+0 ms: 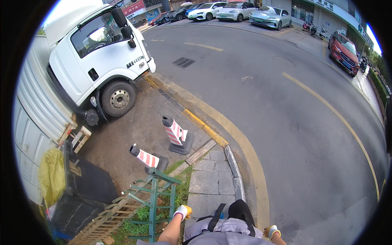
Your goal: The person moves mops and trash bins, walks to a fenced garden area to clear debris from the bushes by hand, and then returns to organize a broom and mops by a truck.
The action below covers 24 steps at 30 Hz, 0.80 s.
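Observation:
My left hand (183,211), in a white and yellow work glove, hangs beside my body with its fingers curled. No object shows in it. It is nearest to a green metal fence frame (154,204), apart from it. On the other side of my body, near the road edge, my right hand (271,231) wears a similar glove. Its fingers are also curled, with nothing seen in them. Between my hands, grey clothing (204,228) with a black strap (215,217) covers my front. A black rounded shape (241,211), perhaps my shoe, shows ahead of it.
Grey paving slabs (206,182) run ahead beside a curb (233,161). Two striped traffic cones (176,132) stand ahead left, before a white truck (102,53). Black bins (87,179) and a yellow bag (52,175) sit left. The road (302,143) curves right; parked cars (237,11) line its far side.

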Motion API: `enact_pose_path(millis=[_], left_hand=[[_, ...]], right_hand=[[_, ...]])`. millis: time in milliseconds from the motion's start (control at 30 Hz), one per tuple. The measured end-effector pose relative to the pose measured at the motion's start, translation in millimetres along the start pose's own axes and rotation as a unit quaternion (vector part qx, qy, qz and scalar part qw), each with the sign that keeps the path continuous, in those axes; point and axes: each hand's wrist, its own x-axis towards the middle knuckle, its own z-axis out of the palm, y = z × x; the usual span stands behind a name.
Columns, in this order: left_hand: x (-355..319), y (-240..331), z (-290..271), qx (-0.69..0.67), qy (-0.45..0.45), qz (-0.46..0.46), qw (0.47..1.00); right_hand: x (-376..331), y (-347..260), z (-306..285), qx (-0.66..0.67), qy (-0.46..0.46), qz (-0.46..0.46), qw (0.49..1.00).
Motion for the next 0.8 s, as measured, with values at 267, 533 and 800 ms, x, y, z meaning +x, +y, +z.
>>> enact_pose_path(millis=[267, 533, 800], left_hand=[[97.3, 222.2, -53.5, 0.122, -0.017, 0.083, 0.989], [112.6, 417.5, -68.3, 0.086, -0.024, 0.001, 0.996], [229.2, 585.3, -91.8, 0.132, -0.052, 0.003, 0.990]], right_hand=[[92.3, -76.8, -198.4, 0.197, 0.025, 0.008, 0.980], [248.2, -58.9, -482.9, 0.649, 0.093, -0.035, 0.754], [319.8, -176.7, -788.3, 0.622, 0.152, -0.238, 0.730]])
